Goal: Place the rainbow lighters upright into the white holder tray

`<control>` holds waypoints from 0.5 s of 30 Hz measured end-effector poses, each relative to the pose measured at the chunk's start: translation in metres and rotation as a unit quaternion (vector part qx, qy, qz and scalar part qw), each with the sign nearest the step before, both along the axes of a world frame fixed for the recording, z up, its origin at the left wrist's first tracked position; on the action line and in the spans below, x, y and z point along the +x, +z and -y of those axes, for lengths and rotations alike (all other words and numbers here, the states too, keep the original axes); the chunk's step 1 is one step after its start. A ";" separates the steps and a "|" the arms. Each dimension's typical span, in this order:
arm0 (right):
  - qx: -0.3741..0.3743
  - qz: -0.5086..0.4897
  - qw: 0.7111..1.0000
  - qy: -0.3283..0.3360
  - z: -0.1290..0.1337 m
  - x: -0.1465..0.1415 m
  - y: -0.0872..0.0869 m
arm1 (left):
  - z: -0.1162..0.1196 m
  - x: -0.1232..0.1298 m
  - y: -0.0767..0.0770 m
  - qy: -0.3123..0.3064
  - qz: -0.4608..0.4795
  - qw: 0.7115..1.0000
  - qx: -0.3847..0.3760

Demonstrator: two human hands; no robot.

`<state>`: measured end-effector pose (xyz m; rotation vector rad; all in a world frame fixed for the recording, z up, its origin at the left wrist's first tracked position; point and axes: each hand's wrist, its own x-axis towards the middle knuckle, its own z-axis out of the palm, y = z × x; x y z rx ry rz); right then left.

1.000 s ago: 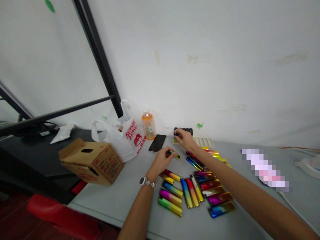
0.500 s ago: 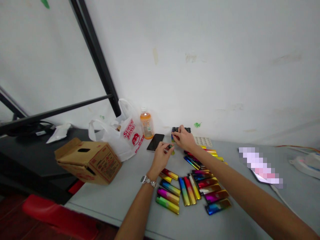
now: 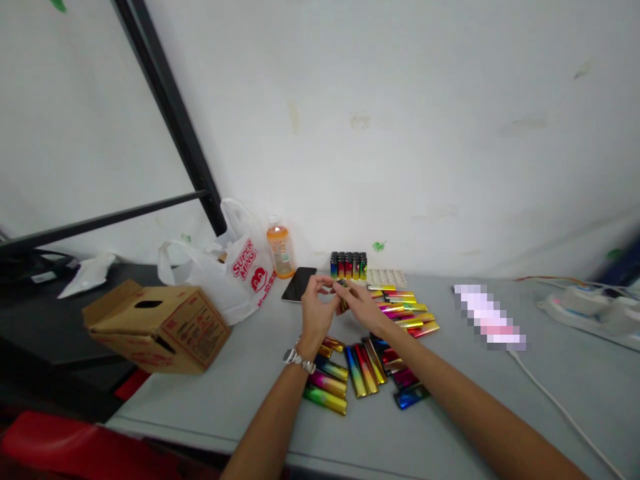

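Cardboard box (image 3: 193,330), far left, tilted, printed, hand slot in top; matte, creased edges. White plastic bag (image 3: 243,273) right behind, thin and crinkly, slumped but probably propped by its contents. Orange bottle (image 3: 281,252) upright by the wall, clear plastic, label on. Dark flat slab (image 3: 299,285) lying near it, glossy.

Left hand (image 3: 317,310), metal-banded watch at wrist, and right hand (image 3: 363,307) meet over the grey surface (image 3: 225,393). Both pinch one small lighter-like piece (image 3: 343,305), dark and gold, between fingertips; likely two-handed for fine control. Exact contacts partly hidden.

Beneath, flat lighters (image 3: 325,382), gradient foil finish, smooth and shiny, side by side; likely laid flat so they don't roll or tip. Upright block of lighters (image 3: 349,267) behind the hands, dark tops up, packed tight, probably so they brace each other. Pale pitted tray (image 3: 389,277) just beside it. More lighters (image 3: 410,320) overlap loosely, front right of tray. Farther right, lit blurred device (image 3: 490,317) on white cable (image 3: 555,403), then white power strip (image 3: 590,313).
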<state>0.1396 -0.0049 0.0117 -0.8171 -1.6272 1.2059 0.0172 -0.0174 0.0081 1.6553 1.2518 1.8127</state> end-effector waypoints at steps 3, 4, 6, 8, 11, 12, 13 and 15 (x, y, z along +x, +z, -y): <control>-0.024 -0.019 0.998 -0.054 0.007 0.004 -0.005 | 0.005 0.002 0.003 -0.026 -0.063 0.997 0.028; -0.017 -0.016 0.996 -0.081 0.009 0.006 -0.006 | 0.007 0.001 0.003 -0.045 -0.079 0.995 0.034; 0.002 0.001 0.991 -0.131 0.013 0.014 -0.009 | 0.008 -0.002 0.005 -0.076 -0.097 0.992 0.037; 0.015 0.021 0.984 -0.177 0.017 0.021 -0.010 | 0.008 -0.005 0.005 -0.081 -0.106 0.991 0.025; 0.042 0.058 0.967 -0.243 0.022 0.028 -0.010 | 0.006 -0.007 0.003 -0.062 -0.128 0.990 0.005; 0.056 0.066 0.963 -0.256 0.022 0.029 -0.010 | 0.006 -0.007 0.002 -0.059 -0.136 0.989 0.001; 0.069 0.068 0.960 -0.262 0.023 0.030 -0.010 | 0.005 -0.006 0.001 -0.061 -0.145 0.988 -0.001; 0.078 0.059 0.962 -0.253 0.025 0.032 -0.009 | 0.004 -0.004 -0.002 -0.072 -0.160 0.985 -0.003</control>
